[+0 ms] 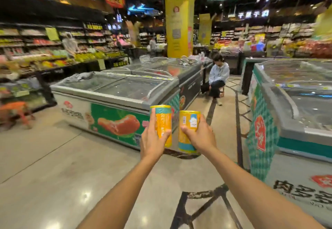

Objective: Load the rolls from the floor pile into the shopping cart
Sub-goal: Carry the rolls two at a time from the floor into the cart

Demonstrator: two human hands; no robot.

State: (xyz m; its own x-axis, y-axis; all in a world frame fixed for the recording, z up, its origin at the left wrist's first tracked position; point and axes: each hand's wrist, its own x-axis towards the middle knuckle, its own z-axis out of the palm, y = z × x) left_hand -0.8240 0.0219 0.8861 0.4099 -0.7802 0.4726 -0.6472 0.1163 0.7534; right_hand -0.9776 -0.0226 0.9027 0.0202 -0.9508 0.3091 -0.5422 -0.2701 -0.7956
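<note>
Left hand (153, 140), right hand (201, 136) grip rolls (162, 121); open floor (224, 119) between freezers (115, 94).

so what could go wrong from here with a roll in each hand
1. The left hand and right hand each grip one roll, the left roll and right roll, so neither is free to catch a slip.
2. With both arms stretched out, the rolls could knock the freezer just ahead.
3. No cart is in view, and a seated person is in the aisle.
</note>
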